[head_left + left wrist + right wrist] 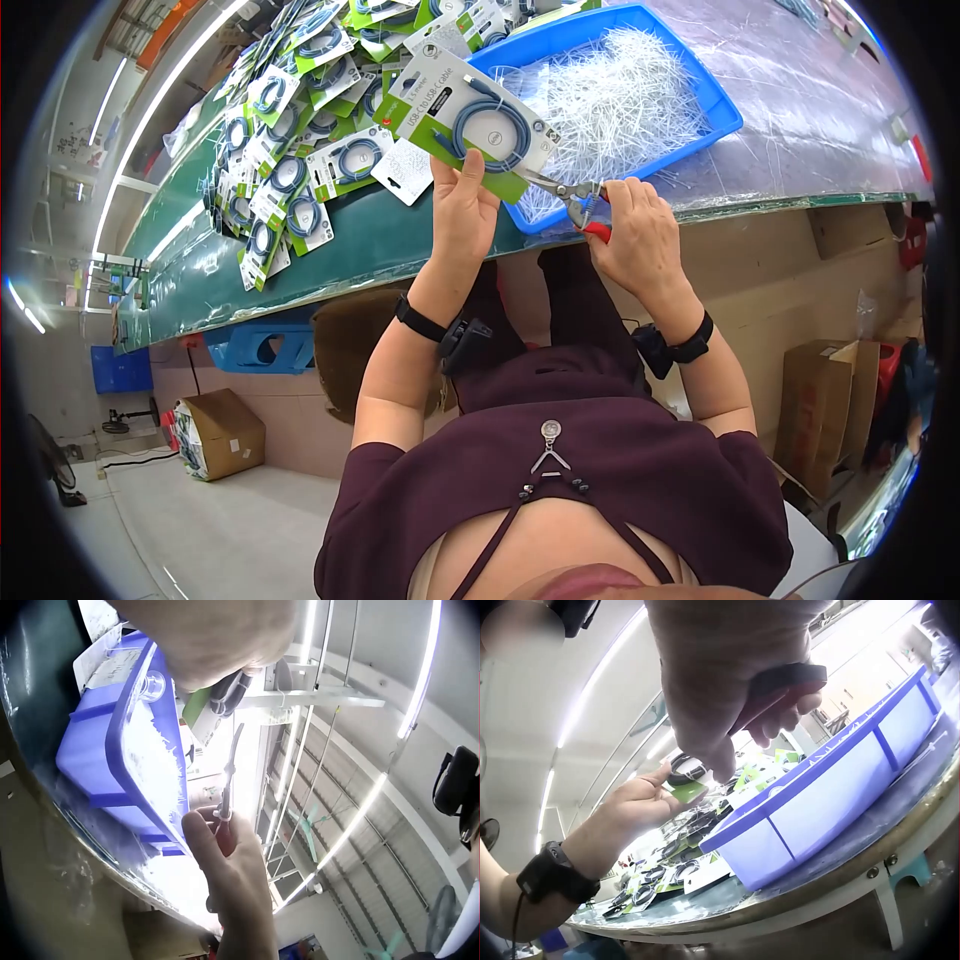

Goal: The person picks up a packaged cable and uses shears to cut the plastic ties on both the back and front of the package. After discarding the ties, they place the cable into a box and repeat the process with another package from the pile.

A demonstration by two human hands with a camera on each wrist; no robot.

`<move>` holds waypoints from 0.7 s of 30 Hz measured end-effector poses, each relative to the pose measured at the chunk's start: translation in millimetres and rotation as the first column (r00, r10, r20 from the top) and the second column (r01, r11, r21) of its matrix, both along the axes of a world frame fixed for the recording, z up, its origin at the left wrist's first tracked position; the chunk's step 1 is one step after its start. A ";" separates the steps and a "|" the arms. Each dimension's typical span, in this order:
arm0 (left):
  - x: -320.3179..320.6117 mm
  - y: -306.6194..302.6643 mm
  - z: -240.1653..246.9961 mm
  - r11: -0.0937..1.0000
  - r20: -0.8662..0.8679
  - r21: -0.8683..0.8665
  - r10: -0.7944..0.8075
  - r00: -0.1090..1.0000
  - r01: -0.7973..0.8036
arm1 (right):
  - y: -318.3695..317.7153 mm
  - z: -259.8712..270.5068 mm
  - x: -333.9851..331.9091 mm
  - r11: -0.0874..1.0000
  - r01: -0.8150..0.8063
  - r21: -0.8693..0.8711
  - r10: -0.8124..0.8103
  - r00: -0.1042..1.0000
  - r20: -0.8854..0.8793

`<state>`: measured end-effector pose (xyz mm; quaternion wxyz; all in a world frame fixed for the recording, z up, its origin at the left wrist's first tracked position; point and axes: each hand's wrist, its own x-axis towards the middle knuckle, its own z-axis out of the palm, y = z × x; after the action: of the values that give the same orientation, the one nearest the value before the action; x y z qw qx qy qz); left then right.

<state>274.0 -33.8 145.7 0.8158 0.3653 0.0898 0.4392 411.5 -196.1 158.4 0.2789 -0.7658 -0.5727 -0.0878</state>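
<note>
My left hand [462, 205] grips the bottom edge of a carded USB cable pack [470, 118], white and green with a coiled blue cable, held up over the table edge. My right hand [632, 232] holds red-handled snips [572, 196], their blades pointing left at the card's lower right corner. In the left wrist view the snips [227, 793] stand in the right hand [232, 877]. In the right wrist view the left hand [641, 801] pinches the card [686, 787], and the right hand [727, 682] grips a dark handle [784, 679].
A blue tray [720, 105] full of white plastic ties sits on the green table [380, 245] right behind the hands. Several more carded cable packs [290, 150] lie heaped at the left. Cardboard boxes [222, 432] and a blue crate [262, 348] stand on the floor below.
</note>
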 end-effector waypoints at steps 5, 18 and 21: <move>-2.2 -9.8 -0.6 0.985 0.003 0.167 0.045 0.999 -0.045 | 3.5 -0.6 -3.5 1.000 -0.006 -0.009 0.006 1.000 -0.018; 1.4 -28.8 -40.9 0.737 -0.046 0.584 0.448 0.893 -0.340 | 10.9 -13.2 -15.4 0.998 0.038 -0.057 -0.039 0.999 -0.021; -6.1 -27.9 -36.4 0.859 0.010 0.432 0.301 0.954 -0.276 | 12.1 -9.1 -14.4 0.993 0.010 -0.118 -0.024 0.993 -0.119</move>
<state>267.9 -61.7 109.2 0.6376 0.5305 0.0685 0.5544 397.1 -184.0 149.3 0.2668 -0.7895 -0.5526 -0.0102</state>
